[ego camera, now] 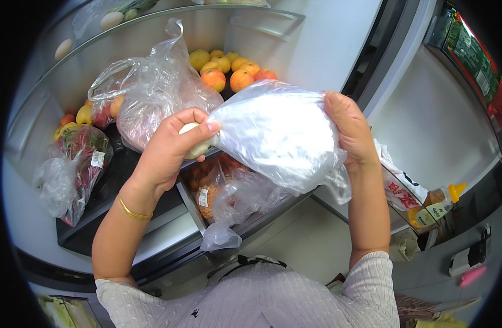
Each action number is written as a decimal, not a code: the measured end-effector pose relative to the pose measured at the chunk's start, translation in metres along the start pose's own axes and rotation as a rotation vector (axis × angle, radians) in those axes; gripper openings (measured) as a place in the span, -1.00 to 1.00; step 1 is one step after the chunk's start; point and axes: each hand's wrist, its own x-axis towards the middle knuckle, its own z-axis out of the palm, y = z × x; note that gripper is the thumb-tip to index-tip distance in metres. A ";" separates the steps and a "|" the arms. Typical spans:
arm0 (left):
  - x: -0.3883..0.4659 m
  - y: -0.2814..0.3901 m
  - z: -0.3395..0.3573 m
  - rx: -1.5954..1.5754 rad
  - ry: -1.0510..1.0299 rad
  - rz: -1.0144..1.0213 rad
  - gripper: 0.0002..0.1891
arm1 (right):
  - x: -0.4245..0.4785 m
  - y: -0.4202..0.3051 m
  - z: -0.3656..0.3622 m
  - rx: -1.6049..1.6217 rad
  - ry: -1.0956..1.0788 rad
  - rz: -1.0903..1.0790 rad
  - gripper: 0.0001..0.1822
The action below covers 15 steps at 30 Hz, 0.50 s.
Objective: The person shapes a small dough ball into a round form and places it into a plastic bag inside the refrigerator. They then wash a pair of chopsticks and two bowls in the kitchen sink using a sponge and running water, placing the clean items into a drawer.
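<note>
A clear plastic bag (275, 135) with bright glare on it is stretched between my two hands. My left hand (169, 143) pinches one end of it between thumb and finger. In the same hand sits a pale, rounded piece of produce (192, 140), partly covered by the fingers. My right hand (351, 123) grips the opposite end of the bag, where loose plastic hangs down. Glare hides whatever the bag may contain. Behind my left hand, a large clear bag (169, 86) with pinkish contents stands in the refrigerator.
Yellow and orange-red fruit (222, 67) lies at the compartment's back. A bag of red-stemmed vegetables (81, 164) is at left. Below my hands, an open drawer (193, 207) contains bagged food (243, 192). The door at right carries a yellow-capped bottle (433, 209). Two eggs (111, 19) rest above.
</note>
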 end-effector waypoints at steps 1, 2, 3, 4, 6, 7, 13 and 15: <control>0.002 0.000 -0.003 0.000 0.008 -0.027 -0.83 | 0.003 0.003 0.011 0.079 0.073 0.001 -0.61; 0.002 -0.001 -0.007 0.002 0.019 -0.053 -0.82 | 0.006 0.007 0.008 0.093 0.067 0.005 -0.62; 0.002 -0.001 -0.008 0.003 0.029 -0.079 -0.81 | 0.011 0.014 0.003 0.105 0.063 0.007 -0.63; 0.001 0.000 -0.006 0.009 0.073 -0.050 -0.79 | 0.015 0.019 -0.001 0.118 0.058 0.010 -0.64; 0.002 0.000 0.002 0.013 0.149 0.011 -0.72 | 0.020 0.022 -0.010 0.111 0.155 -0.042 -0.66; 0.001 0.001 0.003 0.013 0.138 0.027 -0.69 | 0.021 0.023 -0.014 0.108 0.203 -0.068 -0.67; -0.006 0.011 0.031 0.161 -0.109 0.070 -0.43 | 0.016 0.025 -0.007 0.150 0.227 -0.077 -0.73; 0.000 -0.002 0.046 0.329 -0.163 0.247 -0.45 | 0.016 0.027 0.013 0.287 0.190 -0.071 -0.69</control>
